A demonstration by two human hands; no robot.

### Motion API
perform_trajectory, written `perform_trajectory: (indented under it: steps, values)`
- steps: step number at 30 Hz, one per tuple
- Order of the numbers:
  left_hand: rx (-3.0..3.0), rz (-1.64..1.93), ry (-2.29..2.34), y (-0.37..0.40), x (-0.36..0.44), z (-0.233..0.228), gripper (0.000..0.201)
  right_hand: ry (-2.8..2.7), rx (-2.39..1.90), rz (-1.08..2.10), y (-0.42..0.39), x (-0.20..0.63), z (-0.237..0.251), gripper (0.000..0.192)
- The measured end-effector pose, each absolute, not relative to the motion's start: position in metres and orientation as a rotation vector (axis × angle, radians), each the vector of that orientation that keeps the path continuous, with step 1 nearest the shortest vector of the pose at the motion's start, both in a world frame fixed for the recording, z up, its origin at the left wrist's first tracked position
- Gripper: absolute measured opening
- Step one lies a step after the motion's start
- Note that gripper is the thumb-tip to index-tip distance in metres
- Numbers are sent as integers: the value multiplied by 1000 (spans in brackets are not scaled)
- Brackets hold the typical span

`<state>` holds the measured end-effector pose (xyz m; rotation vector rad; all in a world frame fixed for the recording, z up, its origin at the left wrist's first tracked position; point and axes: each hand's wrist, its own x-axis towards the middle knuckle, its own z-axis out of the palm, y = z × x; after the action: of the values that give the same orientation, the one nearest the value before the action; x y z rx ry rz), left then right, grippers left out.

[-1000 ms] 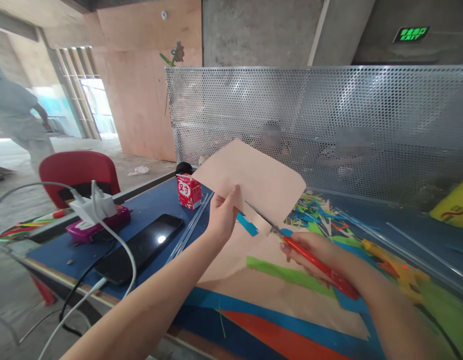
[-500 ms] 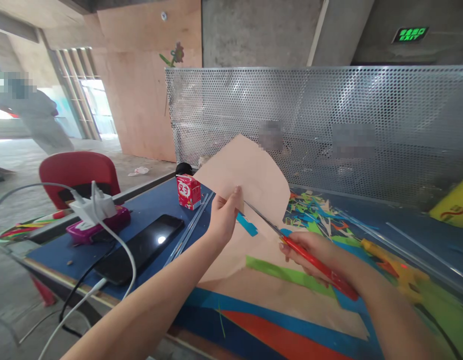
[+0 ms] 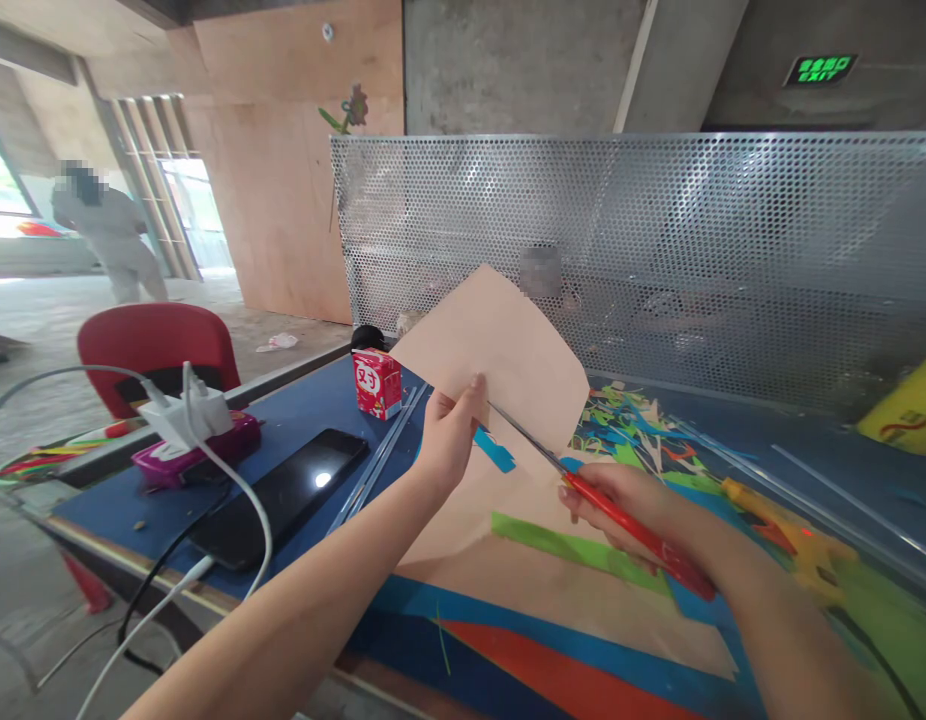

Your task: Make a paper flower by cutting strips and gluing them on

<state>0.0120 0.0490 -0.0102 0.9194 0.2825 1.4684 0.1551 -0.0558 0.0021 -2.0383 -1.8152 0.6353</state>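
Note:
My left hand (image 3: 452, 430) pinches the lower edge of a pale peach sheet of paper (image 3: 500, 340), thumb on top, holding it raised above the table. Scissors (image 3: 620, 510) with red handles are in my right hand (image 3: 620, 500). Their blades point up and left and lie at the paper's lower edge, close to my left fingertips. Whether the blades are parted is hard to make out. Beneath my hands lie a larger peach sheet (image 3: 448, 530), a green paper strip (image 3: 568, 540) and a small blue paper piece (image 3: 495, 450).
Paper scraps (image 3: 643, 425) and a yellow glue gun (image 3: 793, 540) lie to the right. On the left are a phone (image 3: 283, 495), a purple power strip (image 3: 238, 445) with cables, and a red box (image 3: 377, 383). A perforated metal screen (image 3: 658, 220) borders the back; a person (image 3: 114, 230) stands far left.
The raised paper has flattened out a little, its right corner now further right. My hands stay nearly in place. The person in the background has moved to the right.

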Motion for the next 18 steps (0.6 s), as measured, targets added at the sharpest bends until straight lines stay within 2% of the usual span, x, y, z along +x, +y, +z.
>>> perform_trajectory:
  steps: [18]
  values:
    - [965, 1455, 297, 49, 13, -12, 21, -1805, -2035, 705, -55, 155, 0, 38]
